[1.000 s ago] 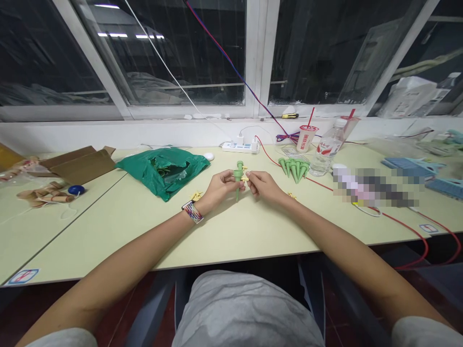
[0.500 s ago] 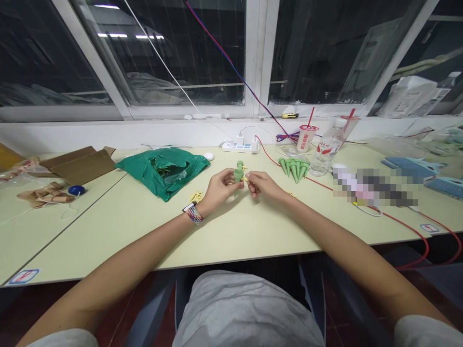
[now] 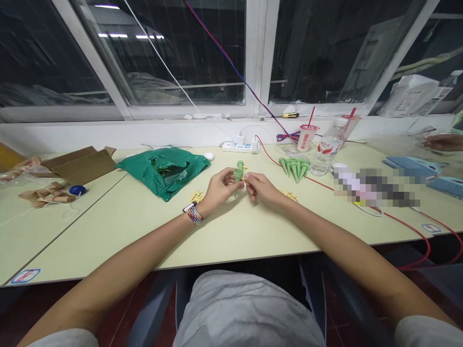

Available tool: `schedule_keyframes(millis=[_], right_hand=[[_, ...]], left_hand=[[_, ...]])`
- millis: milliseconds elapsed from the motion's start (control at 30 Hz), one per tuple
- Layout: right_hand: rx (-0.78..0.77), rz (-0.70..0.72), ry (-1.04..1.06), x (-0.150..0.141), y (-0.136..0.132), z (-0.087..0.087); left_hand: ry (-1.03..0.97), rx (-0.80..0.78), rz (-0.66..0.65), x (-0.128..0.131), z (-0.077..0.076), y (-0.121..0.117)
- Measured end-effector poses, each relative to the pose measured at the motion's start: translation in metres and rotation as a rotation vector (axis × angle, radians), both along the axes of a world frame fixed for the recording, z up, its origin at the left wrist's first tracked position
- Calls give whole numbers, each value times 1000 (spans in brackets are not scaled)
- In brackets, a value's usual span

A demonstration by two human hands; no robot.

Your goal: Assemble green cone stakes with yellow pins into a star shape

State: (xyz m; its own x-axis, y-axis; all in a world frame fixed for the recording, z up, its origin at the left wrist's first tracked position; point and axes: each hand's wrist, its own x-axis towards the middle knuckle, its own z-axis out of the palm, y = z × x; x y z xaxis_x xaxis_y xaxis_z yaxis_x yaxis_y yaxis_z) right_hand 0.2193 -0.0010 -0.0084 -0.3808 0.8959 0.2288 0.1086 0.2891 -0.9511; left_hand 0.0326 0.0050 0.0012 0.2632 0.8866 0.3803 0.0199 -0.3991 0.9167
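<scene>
My left hand (image 3: 219,189) is closed around a green plant-watering spike (image 3: 238,174), its open cup facing up and its point down. At the spike's side, my right hand (image 3: 263,187) pinches a small yellow valve (image 3: 243,178), mostly covered by the fingertips. Just behind the hands is another green spike (image 3: 240,165) with a yellow piece at its side. Small yellow valves (image 3: 196,196) lie in a pile by my left wrist, and more yellow valves (image 3: 289,194) lie beyond my right forearm. Several green spikes (image 3: 297,168) lie together at the right.
A torn green plastic bag (image 3: 162,168) lies at left, near a cardboard box (image 3: 81,166) and wooden toys with a blue ball (image 3: 77,190). A power strip (image 3: 240,147), lidded cup (image 3: 307,139) and water bottle (image 3: 325,149) stand behind. Another person's hand (image 3: 444,142) is at far right.
My right fingers have closed in on the spike's side, so less of the yellow valve shows. More valves show beyond my right forearm. Another person's hand has come in at the right edge.
</scene>
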Motion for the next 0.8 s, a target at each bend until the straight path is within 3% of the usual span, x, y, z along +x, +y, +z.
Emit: schedule_keyframes(millis=[67, 200, 367, 500, 633, 800], right_hand=[[34, -32, -27, 2, -1, 1], [267, -137, -182, 9, -4, 5], [371, -178, -289, 20, 9, 4], [356, -324, -441, 37, 37, 1], [275, -462, -692, 51, 67, 1], [162, -464, -865, 49, 90, 3]], left_hand=[[-22, -82, -62, -1, -1, 2], [-72, -254, -159, -3, -3, 4], [-41, -284, -86, -3, -7, 5], [-24, -147, 63, -5, -9, 8], [-51, -45, 108, -9, -9, 10], [-51, -37, 119, -10, -6, 11]])
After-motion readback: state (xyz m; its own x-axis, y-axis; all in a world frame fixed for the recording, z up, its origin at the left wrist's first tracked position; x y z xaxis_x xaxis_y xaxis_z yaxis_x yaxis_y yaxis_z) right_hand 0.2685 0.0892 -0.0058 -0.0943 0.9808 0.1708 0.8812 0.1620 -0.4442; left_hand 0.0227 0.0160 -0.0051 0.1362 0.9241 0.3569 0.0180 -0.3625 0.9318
